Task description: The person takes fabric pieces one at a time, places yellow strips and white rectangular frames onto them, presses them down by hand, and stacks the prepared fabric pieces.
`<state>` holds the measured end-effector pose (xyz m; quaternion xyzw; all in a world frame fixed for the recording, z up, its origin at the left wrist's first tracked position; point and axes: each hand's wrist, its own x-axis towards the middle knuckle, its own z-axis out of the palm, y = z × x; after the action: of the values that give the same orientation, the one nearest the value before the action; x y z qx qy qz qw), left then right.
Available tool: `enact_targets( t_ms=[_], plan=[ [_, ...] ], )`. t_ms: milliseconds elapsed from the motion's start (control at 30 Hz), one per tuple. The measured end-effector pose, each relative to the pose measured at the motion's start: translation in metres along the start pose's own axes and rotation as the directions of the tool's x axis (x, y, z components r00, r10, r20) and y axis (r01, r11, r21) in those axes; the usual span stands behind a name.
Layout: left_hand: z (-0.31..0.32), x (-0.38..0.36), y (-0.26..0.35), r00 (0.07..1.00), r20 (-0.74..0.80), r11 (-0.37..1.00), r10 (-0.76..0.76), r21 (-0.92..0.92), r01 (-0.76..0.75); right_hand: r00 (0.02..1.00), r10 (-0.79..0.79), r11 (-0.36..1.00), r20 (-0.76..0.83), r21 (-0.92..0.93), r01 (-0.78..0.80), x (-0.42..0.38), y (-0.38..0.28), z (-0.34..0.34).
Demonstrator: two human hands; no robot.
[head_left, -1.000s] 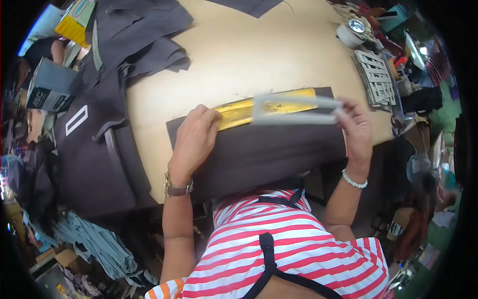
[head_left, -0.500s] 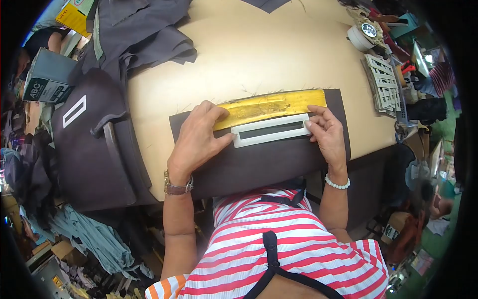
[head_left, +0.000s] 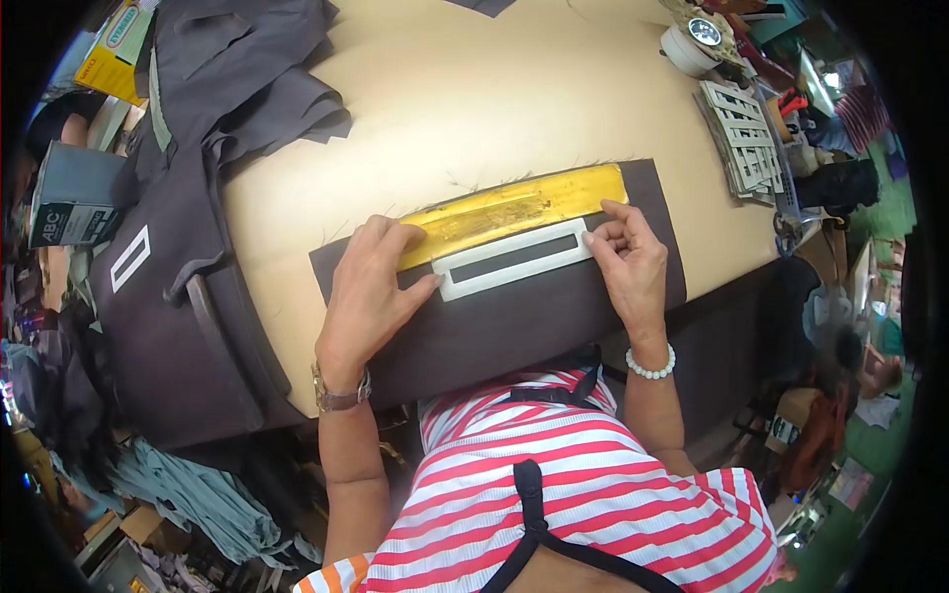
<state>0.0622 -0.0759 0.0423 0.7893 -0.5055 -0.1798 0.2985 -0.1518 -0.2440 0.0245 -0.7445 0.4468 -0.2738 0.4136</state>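
Cluttered workroom surrounding a pale bench (head_left: 474, 109), on which dark fabric (head_left: 494, 336) lay near the person. One second earlier, the white rectangular frame (head_left: 517, 274) was a blur over the yellow strip (head_left: 514, 206), held by the right hand (head_left: 631, 259); by this moment it lay on the fabric, just beside the strip's near edge and roughly parallel to it. Carrying had thus apparently given way to careful alignment. The left hand (head_left: 366, 282) was spread, its thumb at the frame's left end and its fingers on the strip. The right hand's thumb and bent fingers met the opposite end; whether they pinched or merely steadied it could not be told.
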Motion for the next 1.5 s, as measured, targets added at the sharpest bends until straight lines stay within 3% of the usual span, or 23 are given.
enact_targets(
  t_ms=[467,1067,1167,1200,1267,1367,1433,1500],
  plan=[
    [0.000,0.000,0.000,1.000,0.003,1.000,0.016,-0.009,-0.016,0.998,0.063,0.998,0.011,0.015,-0.064,0.002,-0.001,0.001],
    [0.000,0.000,0.003,1.000,0.012,0.999,0.004,0.039,-0.005,1.000,0.025,1.000,-0.018,0.009,-0.025,0.001,0.003,0.002],
    [0.002,-0.003,0.006,1.000,-0.019,0.999,0.018,0.031,-0.017,1.000,0.020,0.995,0.009,-0.099,-0.019,-0.002,0.001,0.003],
    [0.004,-0.005,0.007,0.999,-0.036,0.999,0.024,0.026,-0.023,0.987,-0.159,0.955,0.000,-0.253,0.154,-0.004,0.003,0.005],
    [0.014,-0.013,0.008,0.984,-0.100,0.984,0.146,0.113,-0.134,0.869,-0.490,0.720,0.065,-0.532,0.446,-0.009,0.010,0.009],
    [0.028,-0.027,0.004,0.936,-0.112,0.923,0.333,0.239,-0.300,0.870,-0.483,0.687,0.098,-0.574,0.446,-0.013,0.005,0.005],
    [0.036,-0.035,0.001,0.904,-0.118,0.869,0.411,0.350,-0.349,0.889,-0.450,0.773,0.086,-0.462,0.436,-0.011,0.008,-0.003],
    [0.036,-0.044,0.004,0.939,-0.059,0.878,0.339,0.378,-0.293,0.895,-0.442,0.793,0.054,-0.442,0.419,-0.009,0.010,-0.005]
  ],
)
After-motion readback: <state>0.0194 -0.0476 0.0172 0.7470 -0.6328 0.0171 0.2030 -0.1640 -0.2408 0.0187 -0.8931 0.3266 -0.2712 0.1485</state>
